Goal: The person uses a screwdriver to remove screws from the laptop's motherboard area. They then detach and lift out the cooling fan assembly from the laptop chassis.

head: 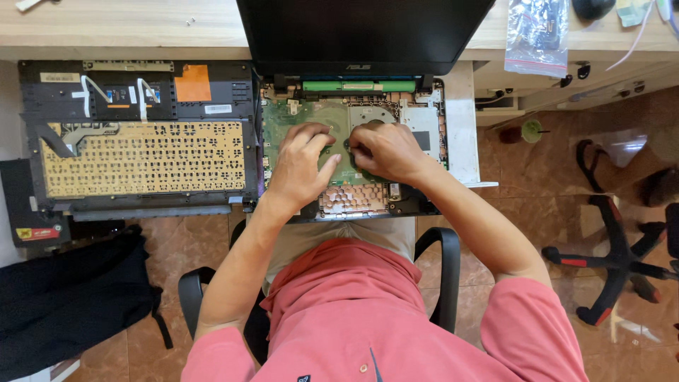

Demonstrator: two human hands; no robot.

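Note:
An opened laptop base (424,127) lies on a pull-out tray, its green circuit board (322,117) bare and its dark screen (361,32) tilted back. My left hand (300,166) rests on the board's middle, fingers curled and pressing down. My right hand (385,152) sits just to its right, fingers bent onto the same spot of the board. Whether either hand grips a small part is hidden under the fingers. The removed keyboard cover (141,134) lies upside down to the left, showing its yellowish underside.
A wooden desk (127,25) runs along the top with a clear plastic bag (537,35). A black bag (67,297) lies on the tiled floor at left. A chair base (615,262) stands at right. I sit on a black-armed chair (442,276).

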